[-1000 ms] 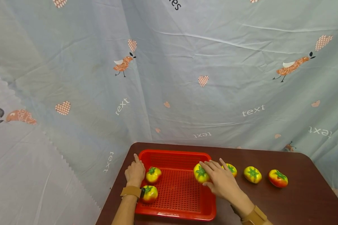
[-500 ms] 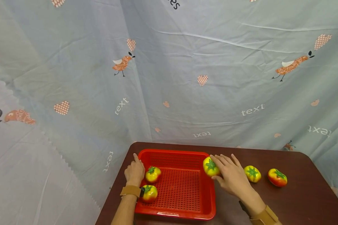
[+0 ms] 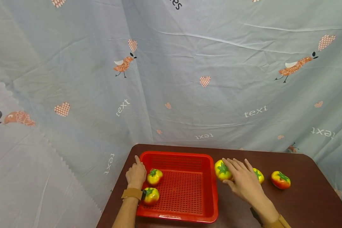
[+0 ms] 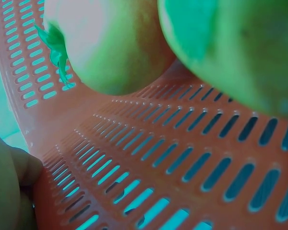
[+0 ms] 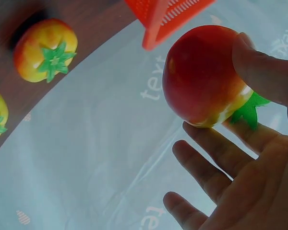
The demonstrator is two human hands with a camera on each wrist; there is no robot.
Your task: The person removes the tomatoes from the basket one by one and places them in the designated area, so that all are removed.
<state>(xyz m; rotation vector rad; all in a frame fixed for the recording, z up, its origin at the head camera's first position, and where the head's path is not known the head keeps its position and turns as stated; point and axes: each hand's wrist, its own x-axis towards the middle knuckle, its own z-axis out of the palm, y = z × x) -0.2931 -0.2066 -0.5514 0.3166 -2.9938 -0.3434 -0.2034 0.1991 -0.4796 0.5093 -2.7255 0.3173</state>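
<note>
At the lower centre of the head view, the left hand (image 3: 136, 175) is laid at the left rim of the red basket (image 3: 176, 217), forefinger pointed forward; whether the rim is gripped cannot be told, but the basket is probably steadied by it. Just inside that rim, an upper fruit (image 3: 155, 177) and a lower fruit (image 3: 152, 197) are set near each other, perhaps lined up along that side. Just right of the basket, a yellow-and-red fruit (image 3: 223, 171) is pinched in the right hand (image 3: 245, 183), between thumb and fingertips, presumably because a smooth round body is best caught across its width. Further right, on the dark table (image 3: 305, 205), a half-hidden fruit (image 3: 258, 176) is partly screened by that hand, and a redder fruit (image 3: 281, 180) is placed apart. Behind, a printed curtain (image 3: 171, 85) is hung, presumably as a backdrop.
</note>
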